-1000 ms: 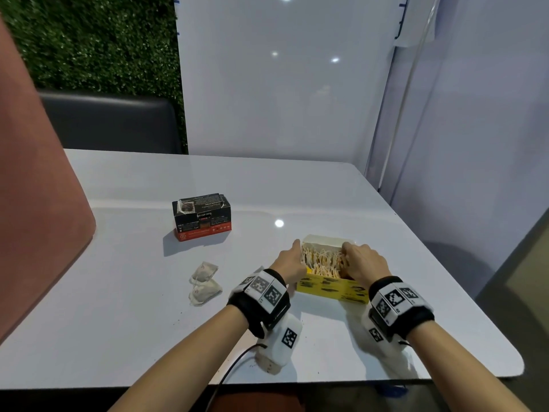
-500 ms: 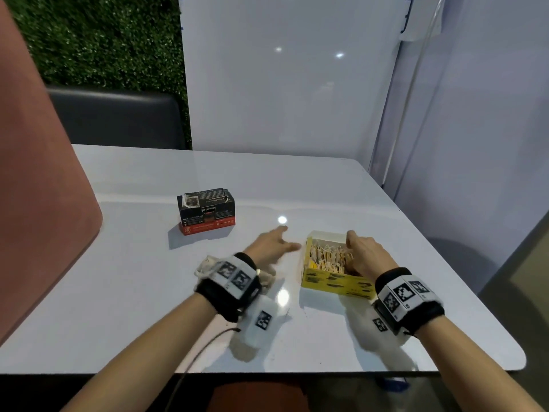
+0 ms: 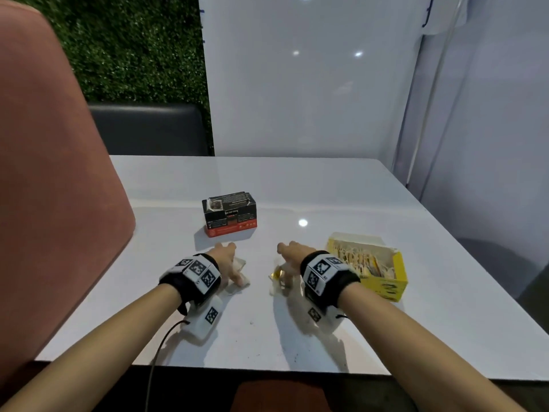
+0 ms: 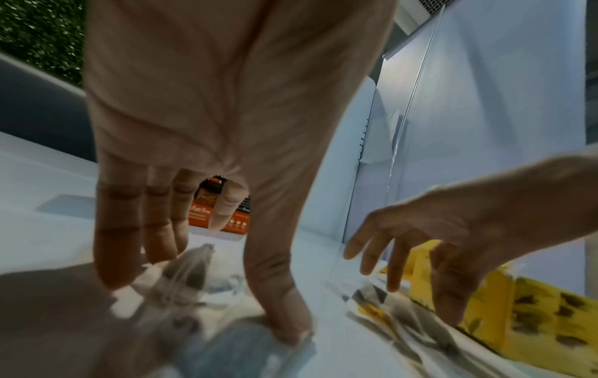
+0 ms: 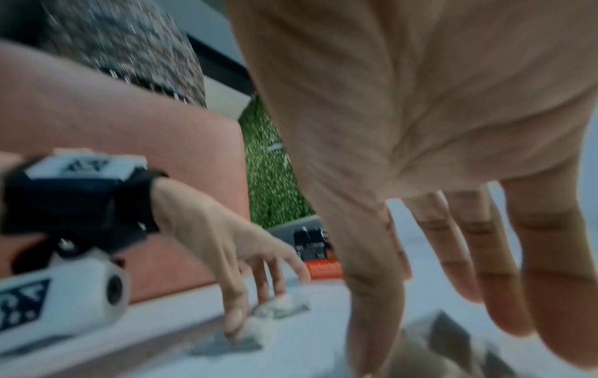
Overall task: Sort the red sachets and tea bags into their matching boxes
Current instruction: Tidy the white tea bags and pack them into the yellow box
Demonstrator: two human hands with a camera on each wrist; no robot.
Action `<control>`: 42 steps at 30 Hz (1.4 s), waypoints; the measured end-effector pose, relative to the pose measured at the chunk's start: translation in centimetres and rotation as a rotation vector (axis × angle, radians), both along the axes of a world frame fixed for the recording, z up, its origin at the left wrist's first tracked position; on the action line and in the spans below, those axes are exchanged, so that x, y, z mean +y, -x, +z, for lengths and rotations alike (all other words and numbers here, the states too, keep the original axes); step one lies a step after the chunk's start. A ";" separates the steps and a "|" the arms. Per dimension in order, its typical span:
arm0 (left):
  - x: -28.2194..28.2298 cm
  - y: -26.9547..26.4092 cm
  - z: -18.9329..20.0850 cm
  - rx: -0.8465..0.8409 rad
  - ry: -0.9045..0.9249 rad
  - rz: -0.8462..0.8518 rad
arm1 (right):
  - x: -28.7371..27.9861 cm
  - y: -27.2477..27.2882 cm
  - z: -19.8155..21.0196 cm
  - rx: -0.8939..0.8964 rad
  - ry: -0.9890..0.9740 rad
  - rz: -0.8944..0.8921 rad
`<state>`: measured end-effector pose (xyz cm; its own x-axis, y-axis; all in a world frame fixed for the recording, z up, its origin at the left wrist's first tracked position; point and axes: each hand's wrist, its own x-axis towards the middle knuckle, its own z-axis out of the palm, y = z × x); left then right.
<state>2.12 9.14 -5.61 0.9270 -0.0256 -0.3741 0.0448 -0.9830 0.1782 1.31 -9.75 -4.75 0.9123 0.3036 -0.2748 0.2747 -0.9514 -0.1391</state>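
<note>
Our left hand (image 3: pixel 227 264) presses spread fingers onto loose tea bags (image 3: pixel 239 273) on the table (image 3: pixel 326 185); our right hand (image 3: pixel 292 258), fingers spread, touches another tea bag (image 3: pixel 276 278). The yellow box (image 3: pixel 383 285) sits just right of it, the black-and-red box (image 3: pixel 230 217) beyond our left.

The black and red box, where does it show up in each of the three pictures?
Head: black and red box stands mid-table, beyond the left hand.
Left wrist: seen between the fingers.
Right wrist: centre, small.
Shared landmark: the left hand, just in front of it.
</note>
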 end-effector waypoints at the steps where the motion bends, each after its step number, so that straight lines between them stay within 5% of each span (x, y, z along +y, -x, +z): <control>1: -0.2 -0.1 0.0 -0.008 -0.003 -0.020 | 0.1 -0.2 -0.4 -0.008 0.015 0.003; 12: 0.3 -0.1 -0.4 0.041 0.088 -0.072 | -0.2 0.4 -0.2 0.139 -0.140 -0.080; 19: 0.6 1.4 -0.4 -0.047 0.087 -0.154 | -1.9 2.9 1.3 0.236 -0.782 -0.198; 23: 1.5 3.3 1.0 -0.159 0.401 -0.111 | -2.7 5.8 1.3 0.287 -1.238 -0.353; 28: 0.3 7.3 3.2 -0.463 0.768 -0.196 | -1.6 8.6 -0.1 0.732 -1.820 -0.558; 33: -1.7 10.0 2.9 -0.758 0.673 -0.435 | -0.1 10.9 0.2 0.982 -2.066 -0.521; 42: -2.3 12.0 1.8 -0.324 1.226 0.097 | -0.9 11.0 -0.7 0.545 -1.982 -0.691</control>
